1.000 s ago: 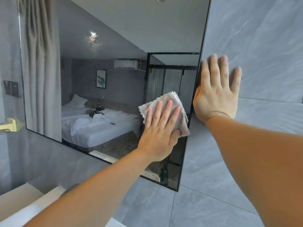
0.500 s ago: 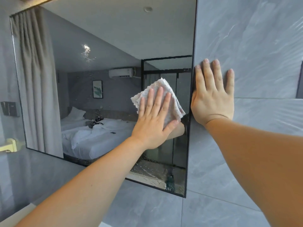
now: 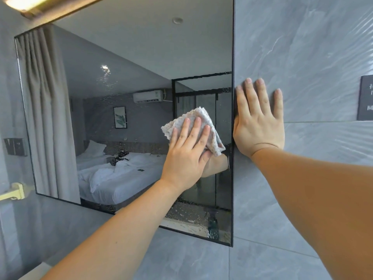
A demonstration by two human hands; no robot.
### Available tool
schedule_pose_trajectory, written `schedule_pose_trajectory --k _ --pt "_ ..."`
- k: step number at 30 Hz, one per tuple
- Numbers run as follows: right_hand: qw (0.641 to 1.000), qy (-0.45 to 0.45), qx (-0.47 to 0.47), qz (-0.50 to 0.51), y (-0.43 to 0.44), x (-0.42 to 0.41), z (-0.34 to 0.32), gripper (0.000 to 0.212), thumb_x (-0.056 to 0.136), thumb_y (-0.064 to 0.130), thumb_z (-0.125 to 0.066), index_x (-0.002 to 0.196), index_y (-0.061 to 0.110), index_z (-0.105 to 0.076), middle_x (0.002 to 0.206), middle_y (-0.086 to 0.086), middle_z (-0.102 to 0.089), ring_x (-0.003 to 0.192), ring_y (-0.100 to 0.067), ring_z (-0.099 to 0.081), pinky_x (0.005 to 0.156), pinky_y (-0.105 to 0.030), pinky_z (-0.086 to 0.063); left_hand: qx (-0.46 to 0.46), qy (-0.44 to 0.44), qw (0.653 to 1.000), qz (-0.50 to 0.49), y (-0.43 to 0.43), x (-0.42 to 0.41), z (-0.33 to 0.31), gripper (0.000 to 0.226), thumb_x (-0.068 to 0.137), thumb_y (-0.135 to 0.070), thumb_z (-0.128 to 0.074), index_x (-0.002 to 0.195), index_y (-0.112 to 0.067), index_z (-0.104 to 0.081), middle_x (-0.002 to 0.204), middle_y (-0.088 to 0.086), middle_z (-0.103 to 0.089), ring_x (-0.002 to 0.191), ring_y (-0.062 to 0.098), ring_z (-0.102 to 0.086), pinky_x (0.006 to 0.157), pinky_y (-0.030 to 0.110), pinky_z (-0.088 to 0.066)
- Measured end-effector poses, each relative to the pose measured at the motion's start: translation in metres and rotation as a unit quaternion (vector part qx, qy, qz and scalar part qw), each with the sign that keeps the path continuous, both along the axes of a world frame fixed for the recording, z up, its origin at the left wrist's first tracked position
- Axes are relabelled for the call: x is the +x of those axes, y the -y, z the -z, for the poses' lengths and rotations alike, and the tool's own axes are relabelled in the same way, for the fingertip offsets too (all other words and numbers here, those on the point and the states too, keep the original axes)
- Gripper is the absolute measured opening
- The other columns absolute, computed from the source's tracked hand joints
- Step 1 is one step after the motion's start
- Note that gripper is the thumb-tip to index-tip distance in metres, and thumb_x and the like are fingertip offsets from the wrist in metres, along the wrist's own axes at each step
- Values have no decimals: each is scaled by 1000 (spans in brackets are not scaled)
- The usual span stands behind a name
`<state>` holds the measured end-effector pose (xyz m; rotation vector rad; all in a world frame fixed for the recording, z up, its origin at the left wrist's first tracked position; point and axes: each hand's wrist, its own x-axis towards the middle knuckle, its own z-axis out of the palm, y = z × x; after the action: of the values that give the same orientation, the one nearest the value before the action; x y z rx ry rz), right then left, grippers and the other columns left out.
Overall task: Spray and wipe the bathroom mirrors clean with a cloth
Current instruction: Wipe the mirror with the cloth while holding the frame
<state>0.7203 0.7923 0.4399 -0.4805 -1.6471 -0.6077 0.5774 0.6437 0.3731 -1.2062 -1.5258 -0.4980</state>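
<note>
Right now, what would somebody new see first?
The big mirror, reflecting a white bed, fills the middle. The left hand presses a pale cloth flat against its right side, and the right hand lies flat on the grey tiled wall beside it. Spray droplets speckle the mirror's lower right corner.

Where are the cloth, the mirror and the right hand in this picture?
cloth [image 3: 198,112], head view, on its upper fold.
mirror [image 3: 141,57], head view, on bare glass near the top.
right hand [image 3: 259,126], head view, on the back of the hand.
</note>
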Motion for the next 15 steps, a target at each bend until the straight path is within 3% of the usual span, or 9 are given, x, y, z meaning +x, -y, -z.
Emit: schedule_pose_trajectory --k 5,8,10,12,15 --pt "1000 3 -3 4 -1 0 -1 64 101 22 -27 164 11 -23 172 -7 -20 160 -31 -13 128 -59 -2 53 -8 997 48 -4 10 8 44 105 -32 -51 145 -13 -58 158 11 -45 152 35 -30 118 62 -29" --pt "1000 6 -6 6 0 1 -1 65 100 21 -27 164 12 -22 172 -7 -19 160 -31 -12 127 -59 -2 20 -50 994 97 -4 18 29 39 106 -28 -49 138 -13 -64 151 10 -53 150 34 -35 117 63 -30" --pt "1000 12 -10 8 1 1 -1 65 100 20 -27 164 12 -21 173 -7 -18 160 -31 -11 128 -59 -2 -2 -59 990 128 -3 22 46 35 102 -23 -60 134 -11 -68 147 8 -57 149 32 -37 117 63 -31" --pt "1000 14 -13 10 2 2 -1 65 100 19 -28 164 12 -21 173 -7 -18 160 -32 -11 128 -59 -2 -17 -53 987 154 -1 28 58 32 101 -21 -62 129 -11 -71 143 5 -61 148 27 -40 118 60 -32" --pt "1000 17 -21 6 4 3 -2 64 101 19 -28 164 12 -22 173 -7 -18 160 -32 -11 128 -59 -2 -8 5 981 191 7 41 51 34 109 -28 -47 120 -11 -75 129 3 -71 136 22 -55 117 46 -39"
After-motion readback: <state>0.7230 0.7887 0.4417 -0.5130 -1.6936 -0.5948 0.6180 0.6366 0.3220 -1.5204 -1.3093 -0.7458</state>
